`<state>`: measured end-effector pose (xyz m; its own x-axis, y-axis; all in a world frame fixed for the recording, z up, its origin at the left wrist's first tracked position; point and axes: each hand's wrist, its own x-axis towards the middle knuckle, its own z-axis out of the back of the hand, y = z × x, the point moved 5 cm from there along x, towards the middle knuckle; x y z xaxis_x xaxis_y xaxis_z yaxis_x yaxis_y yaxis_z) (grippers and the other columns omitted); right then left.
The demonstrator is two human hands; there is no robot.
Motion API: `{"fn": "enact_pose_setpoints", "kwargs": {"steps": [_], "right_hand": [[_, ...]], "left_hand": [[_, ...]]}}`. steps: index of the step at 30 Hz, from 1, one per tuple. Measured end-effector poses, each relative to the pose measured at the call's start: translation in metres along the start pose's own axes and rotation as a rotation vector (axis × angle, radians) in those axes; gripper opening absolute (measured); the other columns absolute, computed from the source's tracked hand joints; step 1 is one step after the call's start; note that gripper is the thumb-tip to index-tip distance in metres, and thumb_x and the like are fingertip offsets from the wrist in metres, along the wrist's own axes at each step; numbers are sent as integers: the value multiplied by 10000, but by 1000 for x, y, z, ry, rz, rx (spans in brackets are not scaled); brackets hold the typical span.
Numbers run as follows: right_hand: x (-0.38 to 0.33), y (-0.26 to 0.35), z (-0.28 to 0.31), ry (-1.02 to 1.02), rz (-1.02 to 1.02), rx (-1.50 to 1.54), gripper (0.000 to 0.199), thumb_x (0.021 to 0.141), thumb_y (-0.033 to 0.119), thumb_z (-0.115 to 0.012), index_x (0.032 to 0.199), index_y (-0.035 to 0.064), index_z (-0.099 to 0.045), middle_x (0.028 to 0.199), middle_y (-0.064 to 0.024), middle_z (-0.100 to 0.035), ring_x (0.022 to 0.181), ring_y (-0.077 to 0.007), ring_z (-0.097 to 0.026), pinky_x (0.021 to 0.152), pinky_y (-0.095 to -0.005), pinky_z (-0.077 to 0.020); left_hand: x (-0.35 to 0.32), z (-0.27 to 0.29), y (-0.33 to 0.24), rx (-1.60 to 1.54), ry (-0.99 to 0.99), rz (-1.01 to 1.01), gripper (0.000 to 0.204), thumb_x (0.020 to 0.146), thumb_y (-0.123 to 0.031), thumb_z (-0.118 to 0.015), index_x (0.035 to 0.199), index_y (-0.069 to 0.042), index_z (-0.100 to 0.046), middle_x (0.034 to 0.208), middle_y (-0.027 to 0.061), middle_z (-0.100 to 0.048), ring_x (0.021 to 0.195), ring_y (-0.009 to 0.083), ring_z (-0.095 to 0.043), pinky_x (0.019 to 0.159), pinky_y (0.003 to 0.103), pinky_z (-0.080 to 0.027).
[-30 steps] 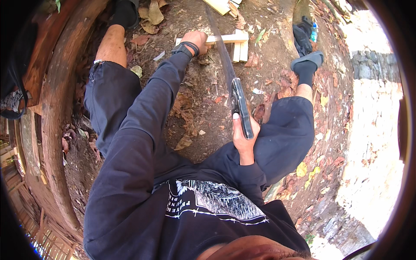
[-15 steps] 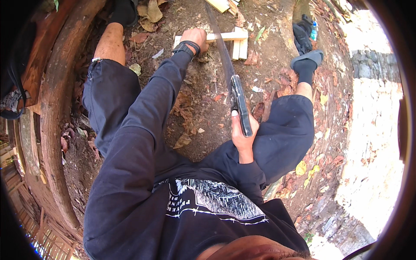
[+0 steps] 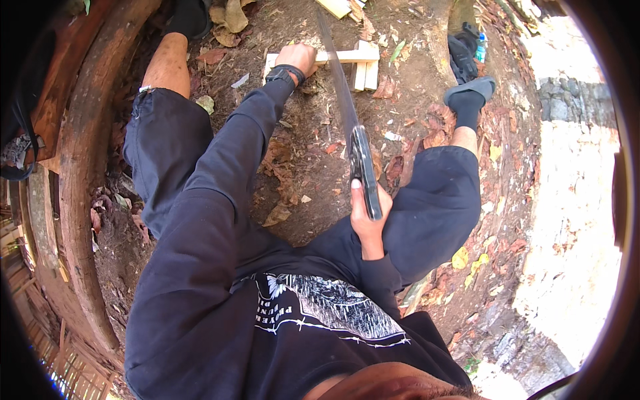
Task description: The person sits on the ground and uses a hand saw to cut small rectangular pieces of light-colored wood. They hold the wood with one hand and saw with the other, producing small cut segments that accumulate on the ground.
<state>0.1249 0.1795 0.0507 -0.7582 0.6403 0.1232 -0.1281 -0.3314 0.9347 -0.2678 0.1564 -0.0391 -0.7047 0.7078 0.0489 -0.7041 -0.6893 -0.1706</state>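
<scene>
My left hand [image 3: 298,59], with a dark watch on its wrist, is closed on a thin pale wooden strip [image 3: 353,57] and presses it down. The strip lies crosswise over short wood pieces [image 3: 367,75] at its right end; another pale piece shows under its left end. My right hand [image 3: 371,227] grips the black handle of a hand saw [image 3: 363,172]. The long blade points away from me and crosses the strip just right of my left hand. Whether its teeth have cut into the wood is too blurred to tell.
Dry leaves and chips litter the dirt ground. More pale wood pieces [image 3: 335,7] lie at the far edge. A thick log [image 3: 83,167] runs along the left. At the far right are a dark bag [image 3: 463,52] and a small bottle [image 3: 481,50], beyond my slippered foot [image 3: 472,93].
The saw and my right hand have slid a little toward me along the blade's line. My left hand stays on the strip, which keeps its place on the supports.
</scene>
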Motion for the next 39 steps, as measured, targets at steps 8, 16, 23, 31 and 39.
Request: {"fn": "enact_pose_setpoints", "kwargs": {"steps": [8,16,23,31,39], "right_hand": [[48,2,-33,-3,107,3,137,1023,109,-749,969,-17,-760,680,-11,-627,589,-81,-531,554,-306,-421],[-40,-12,9,-3,-8,-44,140,996,80,-750,1039,-53,-757,668,-59,-619,579,-129,-592,585,-331,-489],[77,-20,-55,-48,104,52,236,1021,129,-753,846,4,-655,634,-18,-555,561,-108,-508,545,-343,-415],[-44,-1,8,-21,106,-127,82,985,43,-743,982,-39,-745,622,-88,-580,517,-172,-605,550,-340,-475],[70,-14,-46,-55,107,23,162,1016,122,-756,927,-10,-724,622,-15,-562,544,-88,-515,525,-316,-410]], "left_hand": [[0,0,2,-26,10,32,299,868,-370,-851,1000,-102,-840,949,188,-808,916,349,-802,842,458,-642],[-5,1,-3,-42,-12,54,298,864,-366,-877,1004,-106,-843,948,169,-816,907,343,-806,849,450,-644],[8,6,6,-37,9,66,326,860,-389,-891,1028,-112,-849,963,173,-820,914,331,-813,855,441,-648],[11,-6,10,-17,-14,118,353,847,-411,-873,1042,-117,-847,993,177,-816,932,347,-805,849,447,-648],[2,0,3,13,-28,33,330,868,-399,-873,1016,-108,-830,942,171,-809,893,351,-801,815,458,-645]]}}
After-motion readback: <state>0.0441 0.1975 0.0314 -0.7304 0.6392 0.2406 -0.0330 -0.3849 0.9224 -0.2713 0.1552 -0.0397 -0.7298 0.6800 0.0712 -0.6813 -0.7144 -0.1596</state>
